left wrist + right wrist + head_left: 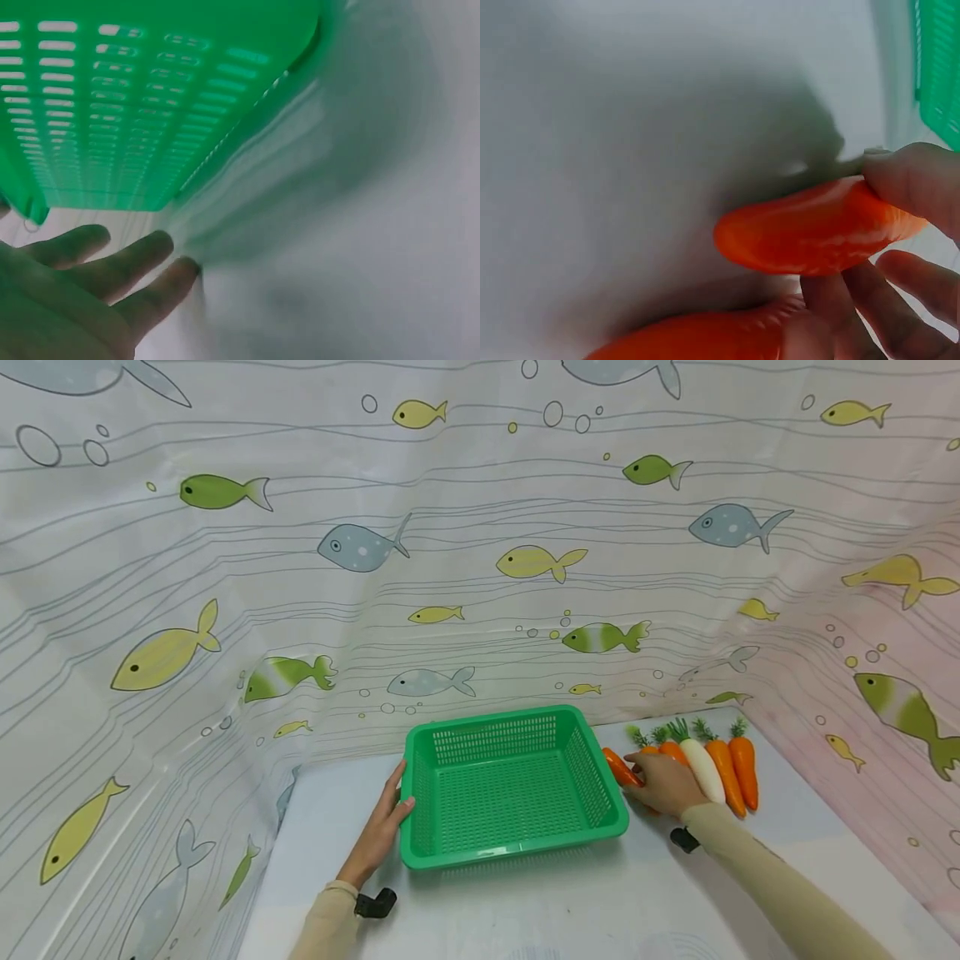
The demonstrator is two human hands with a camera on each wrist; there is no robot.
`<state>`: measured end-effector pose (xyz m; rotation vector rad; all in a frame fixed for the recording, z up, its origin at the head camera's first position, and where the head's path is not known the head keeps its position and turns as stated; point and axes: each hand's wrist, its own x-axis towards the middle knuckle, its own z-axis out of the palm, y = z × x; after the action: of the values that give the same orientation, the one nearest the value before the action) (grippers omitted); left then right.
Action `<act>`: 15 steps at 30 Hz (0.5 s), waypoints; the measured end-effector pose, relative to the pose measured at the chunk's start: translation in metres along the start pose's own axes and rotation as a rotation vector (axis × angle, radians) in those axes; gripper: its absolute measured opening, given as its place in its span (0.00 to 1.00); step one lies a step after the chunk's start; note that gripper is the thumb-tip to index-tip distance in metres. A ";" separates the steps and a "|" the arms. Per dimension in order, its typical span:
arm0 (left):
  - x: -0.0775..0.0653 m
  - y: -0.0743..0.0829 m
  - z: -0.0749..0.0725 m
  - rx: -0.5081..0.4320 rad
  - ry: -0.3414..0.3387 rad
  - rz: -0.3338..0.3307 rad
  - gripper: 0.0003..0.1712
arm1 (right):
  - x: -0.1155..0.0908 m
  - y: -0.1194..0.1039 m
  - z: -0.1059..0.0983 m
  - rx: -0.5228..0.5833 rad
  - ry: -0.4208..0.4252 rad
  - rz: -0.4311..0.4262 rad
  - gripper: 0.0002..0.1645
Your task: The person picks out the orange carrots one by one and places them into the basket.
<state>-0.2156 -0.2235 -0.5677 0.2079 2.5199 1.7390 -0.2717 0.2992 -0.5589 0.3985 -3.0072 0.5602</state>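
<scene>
A green plastic basket (pixel 517 847) with slotted walls stands in the middle of the white table. Beside its left wall, my left hand (pixel 382 827) reaches along the outside, thumb at the rim. In the left wrist view the fingers (pixel 124 266) extend fairly straight near the basket wall (pixel 112 112). To the right of the basket, my right hand (pixel 663 783) pinches an orange-red carrot (pixel 621 768) between thumb and fingers. Its smooth, rounded end (pixel 780 236) shows in the right wrist view; no leafy top is visible on it.
More carrots (pixel 744 768) with green tops lie in a row at the right, with a white radish (pixel 705 770) among them. Another carrot (pixel 697 337) lies close below the held one. A fish-patterned curtain (pixel 480 610) surrounds the table at the back and sides.
</scene>
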 end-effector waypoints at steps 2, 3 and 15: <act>0.000 -0.001 0.002 -0.019 0.001 -0.002 0.38 | 0.001 -0.001 0.002 0.002 -0.007 0.000 0.37; 0.000 -0.001 0.003 -0.030 -0.001 0.000 0.38 | 0.002 -0.002 0.003 0.001 -0.011 0.001 0.37; -0.003 0.004 0.008 -0.055 0.015 0.015 0.37 | 0.007 -0.007 0.006 0.055 -0.080 0.023 0.44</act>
<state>-0.2115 -0.2147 -0.5666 0.2120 2.4833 1.8196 -0.2762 0.2891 -0.5611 0.3998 -3.0815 0.6458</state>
